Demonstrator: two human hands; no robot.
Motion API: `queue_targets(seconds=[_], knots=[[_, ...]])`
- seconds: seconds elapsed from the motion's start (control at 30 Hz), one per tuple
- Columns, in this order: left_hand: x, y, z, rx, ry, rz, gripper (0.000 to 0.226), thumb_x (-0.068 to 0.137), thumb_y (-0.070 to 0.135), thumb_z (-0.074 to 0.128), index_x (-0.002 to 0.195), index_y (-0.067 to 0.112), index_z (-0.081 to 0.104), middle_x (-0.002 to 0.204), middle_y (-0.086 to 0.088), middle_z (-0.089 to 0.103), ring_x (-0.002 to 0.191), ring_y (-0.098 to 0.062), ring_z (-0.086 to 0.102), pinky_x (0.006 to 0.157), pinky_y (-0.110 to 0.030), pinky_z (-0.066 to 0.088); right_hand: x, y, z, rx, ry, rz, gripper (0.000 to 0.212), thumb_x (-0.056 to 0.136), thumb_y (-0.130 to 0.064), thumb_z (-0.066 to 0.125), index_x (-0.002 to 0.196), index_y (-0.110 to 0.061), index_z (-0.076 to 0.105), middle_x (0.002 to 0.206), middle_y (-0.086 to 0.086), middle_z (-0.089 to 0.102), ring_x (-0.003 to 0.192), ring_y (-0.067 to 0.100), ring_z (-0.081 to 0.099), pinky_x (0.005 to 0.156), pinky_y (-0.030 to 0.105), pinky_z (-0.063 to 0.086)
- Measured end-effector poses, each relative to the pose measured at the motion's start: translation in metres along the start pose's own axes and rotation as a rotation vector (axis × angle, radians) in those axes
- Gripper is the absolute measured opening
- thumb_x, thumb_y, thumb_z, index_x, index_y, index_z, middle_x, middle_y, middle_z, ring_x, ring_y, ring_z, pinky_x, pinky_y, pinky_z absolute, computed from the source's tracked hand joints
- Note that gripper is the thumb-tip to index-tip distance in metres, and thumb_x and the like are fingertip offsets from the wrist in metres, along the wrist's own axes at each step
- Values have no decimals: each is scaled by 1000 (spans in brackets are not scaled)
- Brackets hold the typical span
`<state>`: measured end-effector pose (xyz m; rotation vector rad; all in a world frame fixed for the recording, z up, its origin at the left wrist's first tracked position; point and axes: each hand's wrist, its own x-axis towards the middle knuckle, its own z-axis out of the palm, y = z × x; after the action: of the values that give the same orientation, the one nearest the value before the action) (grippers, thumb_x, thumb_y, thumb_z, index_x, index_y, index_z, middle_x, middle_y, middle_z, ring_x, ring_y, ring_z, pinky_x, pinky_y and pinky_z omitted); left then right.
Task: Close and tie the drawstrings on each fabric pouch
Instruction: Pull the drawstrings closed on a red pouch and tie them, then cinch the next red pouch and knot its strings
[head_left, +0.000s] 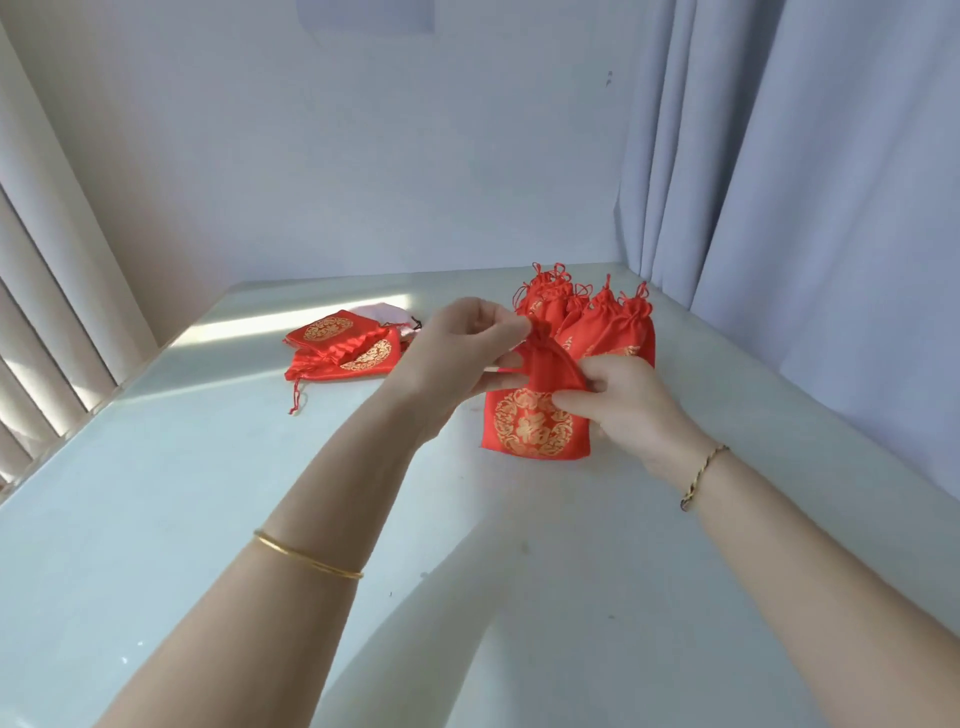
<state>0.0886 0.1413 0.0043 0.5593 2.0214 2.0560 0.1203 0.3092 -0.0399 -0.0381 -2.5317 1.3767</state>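
We're not seeing the drawstring ends on the pouch (535, 415) at all, since the left hand (457, 353) is covering the left side of its gathered neck and the right hand (618, 400) is hiding its right edge. So whether there's a knot in there, we're not able to tell. The tied pouches (602, 322) behind are overlapping, and the hands are blocking their lower halves, so we're not managing a count. Over on the left, the flat pouches (343, 348) are lying on something pale pink (389, 312), mostly buried. Both forearms are running off the bottom edge, and the gold print is too blurry for us to read.
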Motion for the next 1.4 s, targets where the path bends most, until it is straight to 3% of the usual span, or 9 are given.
queue_targets(seconds=[0.17,0.33,0.53,0.67,0.83,0.97,1.07,1.2,1.4], knots=[[14,-30,40,379,-61,-99,49,81,10,71,123,10,46,113,-10,56,80,-18,60,63,-26,53,-1,34,-48,72,19,209,22,89,-7,57,100,11,60,74,9,55,60,14,50,43,16,40],[34,-52,73,462,37,-74,24,81,0,64,100,6,51,88,-18,62,74,-31,64,75,-48,57,9,46,-59,82,166,181,13,86,-7,60,96,2,64,74,7,59,59,16,53,46,18,46],[43,-60,87,385,119,-83,18,86,-2,57,99,4,46,68,-11,61,56,-19,62,64,-36,59,22,56,-53,-19,365,208,25,79,-12,66,100,-6,54,93,10,59,85,34,64,82,48,53],[43,-61,81,301,138,-82,24,86,0,59,104,4,44,69,-7,61,59,-18,63,70,-37,59,17,61,-48,-96,478,173,34,78,-9,66,107,-3,50,111,13,50,97,28,57,82,33,46],[37,-59,65,282,172,-69,21,85,-5,51,104,3,46,73,-7,60,60,-16,63,69,-32,59,-8,29,-32,-177,678,-39,19,79,-7,56,96,-11,47,98,1,44,84,21,51,71,33,41],[36,-66,20,411,368,-65,23,85,-2,45,106,5,51,89,-4,56,82,-24,64,81,-40,56,-13,-5,9,-215,461,-295,14,81,-7,53,92,-14,49,98,2,52,75,20,54,66,37,45],[36,-75,-35,697,481,-65,30,85,2,48,114,2,55,118,-11,55,110,-29,54,92,-32,44,11,-15,48,-241,174,-256,19,83,-9,51,102,-13,51,107,4,52,84,23,56,79,41,46],[38,-74,-100,990,578,-111,42,85,5,46,126,5,54,132,-18,45,121,-35,43,99,-36,33,46,-17,98,-189,-47,-114,24,85,-10,51,109,-12,50,111,4,48,90,19,49,85,34,43],[61,-79,-145,1261,411,-79,51,86,0,38,128,21,57,147,-7,35,130,-34,26,105,-38,29,68,-2,141,61,70,28,19,79,-5,49,93,-19,48,91,1,54,86,31,62,80,43,51]])
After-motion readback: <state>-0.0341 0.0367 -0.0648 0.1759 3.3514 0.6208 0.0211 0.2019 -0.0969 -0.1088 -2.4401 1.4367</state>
